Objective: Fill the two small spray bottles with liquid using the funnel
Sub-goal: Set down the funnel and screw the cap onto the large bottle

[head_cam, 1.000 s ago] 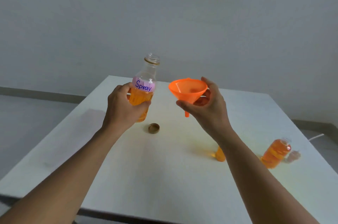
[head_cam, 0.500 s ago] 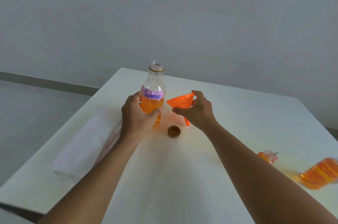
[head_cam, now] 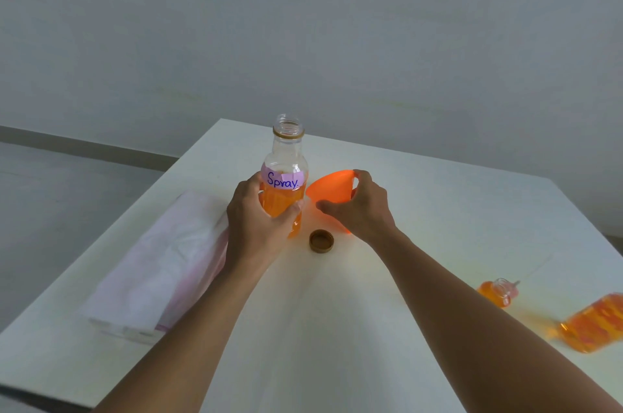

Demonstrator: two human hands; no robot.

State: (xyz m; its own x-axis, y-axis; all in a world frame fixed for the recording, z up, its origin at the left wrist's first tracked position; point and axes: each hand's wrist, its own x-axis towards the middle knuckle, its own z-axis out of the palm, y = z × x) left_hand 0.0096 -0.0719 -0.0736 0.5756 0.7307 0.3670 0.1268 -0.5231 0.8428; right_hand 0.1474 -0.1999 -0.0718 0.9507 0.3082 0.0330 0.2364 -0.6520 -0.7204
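Note:
My left hand (head_cam: 258, 215) grips a clear uncapped bottle (head_cam: 285, 176) labelled "Spray", about half full of orange liquid, standing upright on the white table (head_cam: 438, 203). Just right of it my right hand (head_cam: 362, 208) holds the orange funnel (head_cam: 328, 188), tilted, with its spout down by the tabletop. Two small bottles with orange liquid stand at the right edge: an uncapped one (head_cam: 497, 293) and a larger, blurred one (head_cam: 595, 326) cut off by the frame.
A brown bottle cap (head_cam: 321, 240) lies on the table in front of the big bottle. A white and pink pack of tissues (head_cam: 161, 264) lies along the left side. A grey wall rises behind the table.
Both hands came down from mid-air: the big bottle now stands on the table and the funnel has dropped beside it. The view has shifted left, bringing the tissue pack in.

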